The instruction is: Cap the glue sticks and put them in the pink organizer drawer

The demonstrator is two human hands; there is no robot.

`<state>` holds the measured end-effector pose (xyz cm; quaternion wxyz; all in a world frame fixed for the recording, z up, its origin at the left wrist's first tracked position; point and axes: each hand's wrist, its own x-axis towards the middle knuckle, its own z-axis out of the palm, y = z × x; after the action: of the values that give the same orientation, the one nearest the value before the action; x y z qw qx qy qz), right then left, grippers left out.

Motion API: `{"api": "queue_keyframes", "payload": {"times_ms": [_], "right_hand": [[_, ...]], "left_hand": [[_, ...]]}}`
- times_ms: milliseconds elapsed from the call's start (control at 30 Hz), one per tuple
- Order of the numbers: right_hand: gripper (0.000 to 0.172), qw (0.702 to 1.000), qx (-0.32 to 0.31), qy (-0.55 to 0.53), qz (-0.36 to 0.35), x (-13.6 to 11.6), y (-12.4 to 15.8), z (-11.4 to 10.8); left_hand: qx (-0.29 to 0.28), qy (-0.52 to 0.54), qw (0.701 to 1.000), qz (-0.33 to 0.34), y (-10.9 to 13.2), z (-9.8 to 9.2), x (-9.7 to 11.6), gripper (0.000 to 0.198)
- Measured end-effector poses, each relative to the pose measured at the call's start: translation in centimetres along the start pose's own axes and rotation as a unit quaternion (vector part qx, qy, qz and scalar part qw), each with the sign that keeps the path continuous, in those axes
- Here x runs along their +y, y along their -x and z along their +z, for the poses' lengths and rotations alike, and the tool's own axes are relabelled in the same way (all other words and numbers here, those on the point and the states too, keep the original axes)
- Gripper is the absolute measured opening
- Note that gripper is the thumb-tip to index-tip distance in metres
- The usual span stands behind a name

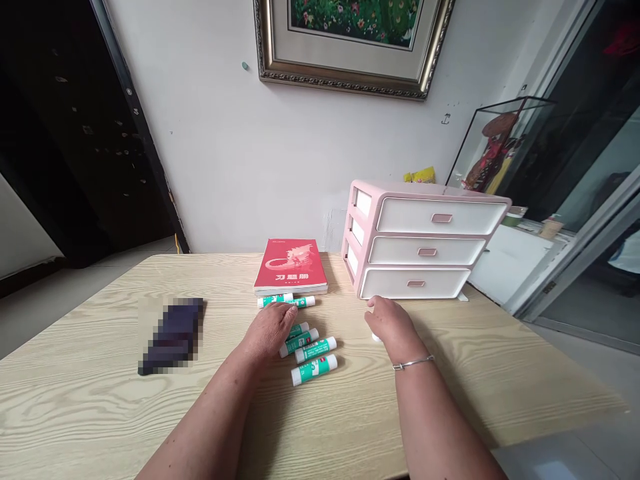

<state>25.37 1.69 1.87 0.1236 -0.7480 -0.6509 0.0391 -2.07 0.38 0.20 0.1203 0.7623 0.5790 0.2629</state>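
My left hand (270, 328) is over the glue sticks by the book, its fingers closed on a green-and-white glue stick (306, 301). Another glue stick (274, 301) lies against the book's front edge, partly under the fingers. Nearer to me several more lie in a slanted row, among them a glue stick (316, 349) and the nearest glue stick (315, 370). My right hand (393, 321), with a silver bracelet at the wrist, is curled shut in front of the drawer unit. A small white end (377, 338), apparently of a glue stick, shows beneath it; the rest is hidden.
Behind the sticks lies a red book (291, 263). A pink-and-white three-drawer unit (425, 247) stands at the back right, drawers closed. A blurred dark item (175, 337) lies on the left of the wooden table (90, 400). The wall with a framed picture (345, 70) rises behind.
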Motion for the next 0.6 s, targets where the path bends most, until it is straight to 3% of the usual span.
{"api": "queue_keyframes", "payload": {"times_ms": [233,367,600], "right_hand": [[0.034,1.0,-0.004,0.007,-0.017,0.2,-0.2,0.4],[0.034,1.0,-0.016,0.003,-0.026,0.4,-0.5,1.2],[0.037,0.999,-0.028,-0.013,-0.045,0.2,-0.4,1.8]], "left_hand": [[0.059,-0.034,0.989,-0.128,0.1,-1.5,0.0,0.043],[0.025,-0.055,0.982,-0.178,0.0,-1.2,-1.3,0.029],[-0.034,-0.122,0.979,-0.159,0.0,-0.2,-2.1,0.042]]}}
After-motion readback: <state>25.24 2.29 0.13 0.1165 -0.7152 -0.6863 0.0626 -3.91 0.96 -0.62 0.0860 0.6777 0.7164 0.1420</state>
